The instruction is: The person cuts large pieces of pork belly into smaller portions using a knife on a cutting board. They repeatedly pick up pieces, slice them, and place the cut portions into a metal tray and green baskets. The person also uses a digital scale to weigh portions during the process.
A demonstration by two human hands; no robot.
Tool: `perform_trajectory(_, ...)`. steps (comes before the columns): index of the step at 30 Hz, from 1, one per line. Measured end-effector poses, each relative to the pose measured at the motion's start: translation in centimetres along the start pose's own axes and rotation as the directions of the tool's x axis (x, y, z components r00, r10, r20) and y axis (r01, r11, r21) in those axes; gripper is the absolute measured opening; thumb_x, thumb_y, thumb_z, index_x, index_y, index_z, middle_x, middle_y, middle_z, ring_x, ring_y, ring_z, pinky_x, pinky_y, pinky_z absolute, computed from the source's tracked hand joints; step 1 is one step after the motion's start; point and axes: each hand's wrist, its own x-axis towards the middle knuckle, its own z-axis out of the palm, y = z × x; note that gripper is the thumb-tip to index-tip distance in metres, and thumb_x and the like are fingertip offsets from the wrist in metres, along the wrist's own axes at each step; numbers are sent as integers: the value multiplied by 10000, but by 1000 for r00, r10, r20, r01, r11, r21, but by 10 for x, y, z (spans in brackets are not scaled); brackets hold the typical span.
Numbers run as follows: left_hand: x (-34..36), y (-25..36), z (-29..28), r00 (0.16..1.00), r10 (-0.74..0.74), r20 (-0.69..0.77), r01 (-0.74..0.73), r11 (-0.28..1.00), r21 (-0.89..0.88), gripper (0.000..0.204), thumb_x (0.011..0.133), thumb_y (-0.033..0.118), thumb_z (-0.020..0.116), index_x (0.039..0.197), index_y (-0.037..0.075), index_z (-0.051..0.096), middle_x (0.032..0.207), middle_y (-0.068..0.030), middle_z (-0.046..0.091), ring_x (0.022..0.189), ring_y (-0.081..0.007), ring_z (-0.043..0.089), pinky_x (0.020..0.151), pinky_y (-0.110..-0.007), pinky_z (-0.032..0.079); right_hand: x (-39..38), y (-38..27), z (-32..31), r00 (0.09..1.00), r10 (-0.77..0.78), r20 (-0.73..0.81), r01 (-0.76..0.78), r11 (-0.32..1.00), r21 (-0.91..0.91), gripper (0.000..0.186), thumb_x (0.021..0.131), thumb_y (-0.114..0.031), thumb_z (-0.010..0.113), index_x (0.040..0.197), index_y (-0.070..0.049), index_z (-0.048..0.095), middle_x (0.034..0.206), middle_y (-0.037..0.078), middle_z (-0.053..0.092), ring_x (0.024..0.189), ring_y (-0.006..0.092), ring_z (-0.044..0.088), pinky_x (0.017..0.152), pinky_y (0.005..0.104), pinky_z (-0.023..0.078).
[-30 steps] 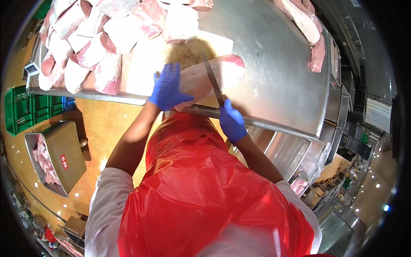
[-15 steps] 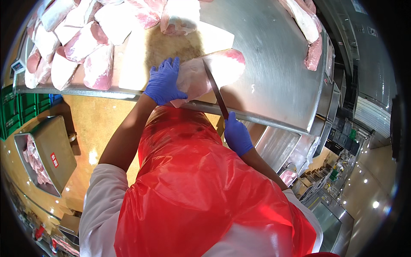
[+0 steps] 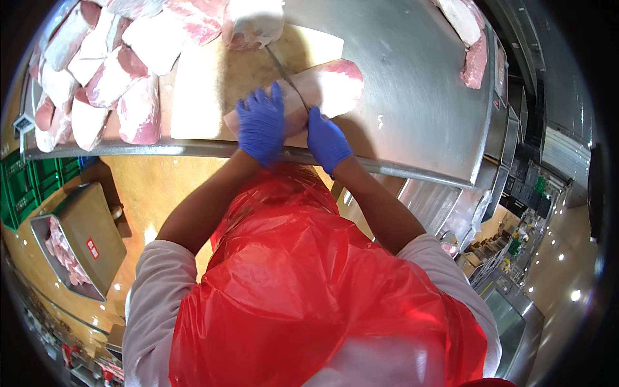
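Meat (image 3: 330,87) lies under the spread left hand (image 3: 262,127); right hand (image 3: 327,138) grips knife (image 3: 289,80) across it

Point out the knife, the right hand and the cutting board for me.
Knife (image 3: 287,76), head view: the middle of the blade.
Right hand (image 3: 328,138), head view: its gloved back.
Cutting board (image 3: 198,93), head view: its bare left part.

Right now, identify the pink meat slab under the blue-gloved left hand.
The long slab overhanging the cream cutting board at right; the upper-left heap and upper-right pieces lie clear of that hand.
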Motion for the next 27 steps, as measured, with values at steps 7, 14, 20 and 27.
perform_trajectory(7, 25, -42, -47, 979, 112, 171, -64, 963, -261, 692, 736, 251, 747, 1343, 49, 484, 1040, -166, 632, 925, -310, 633, 803, -419, 483, -127, 30, 6, 943, 270, 195, -280, 960, 26, 265, 937, -86, 488, 1160, 25, 401, 825, 279, 646, 764, 485, 635, 656, 574, 485)
perform_trajectory(14, -29, -146, 21, 891, 254, 377, 424, -163, -891, 331, 744, 172, 748, 1025, 35, 641, 911, -58, 677, 793, -204, 634, 735, -327, 527, -183, 55, -25, 919, 257, 300, -250, 966, -63, 116, 981, -148, 462, 1018, -42, 436, 765, 237, 657, 690, 434, 666, 587, 542, 517)
perform_trajectory(20, -48, -101, -26, 975, 220, 17, -119, 591, -798, 173, 750, 183, 777, 838, 45, 721, 749, -133, 695, 668, -271, 675, 624, -359, 525, -83, 5, -5, 987, 116, 108, -131, 981, 144, 147, 966, -160, 490, 1038, -40, 445, 767, 254, 654, 703, 460, 648, 626, 576, 507)
perform_trajectory(27, -54, -158, -109, 994, -106, 9, -27, -337, -941, 321, 900, 214, 650, 1163, 30, 646, 1121, -118, 684, 1014, -228, 674, 874, -384, 558, -8, -5, 18, 933, -88, -348, 143, 981, 135, 368, 1001, -275, 503, 1207, 28, 529, 866, 334, 644, 809, 520, 623, 692, 598, 493)
